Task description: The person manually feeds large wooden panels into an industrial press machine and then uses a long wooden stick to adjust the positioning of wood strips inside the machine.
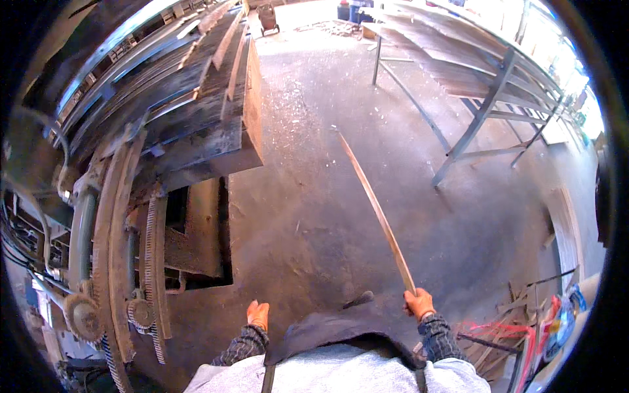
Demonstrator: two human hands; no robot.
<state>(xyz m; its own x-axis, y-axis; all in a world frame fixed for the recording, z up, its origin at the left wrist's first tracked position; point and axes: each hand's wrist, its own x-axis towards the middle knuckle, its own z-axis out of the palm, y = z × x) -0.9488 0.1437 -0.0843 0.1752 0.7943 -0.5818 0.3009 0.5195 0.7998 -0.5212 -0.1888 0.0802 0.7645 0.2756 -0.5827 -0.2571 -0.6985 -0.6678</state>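
Note:
My right hand [419, 303], in an orange glove, grips the near end of a long thin wooden strip [373, 203]. The strip rises away from me over the concrete floor, its far tip pointing toward the upper middle. My left hand [257, 314], also in an orange glove, hangs free at my side with its fingers together and nothing in it. It is close to the big machine [151, 216] on my left. A dark apron covers my front.
A large dirty machine with toothed belts, gears and a slatted conveyor bed [196, 85] fills the left. A grey metal rack [485, 111] with boards stands at the right. Scrap wood and red cord [504, 327] lie at the lower right. The dusty concrete floor [314, 216] lies between.

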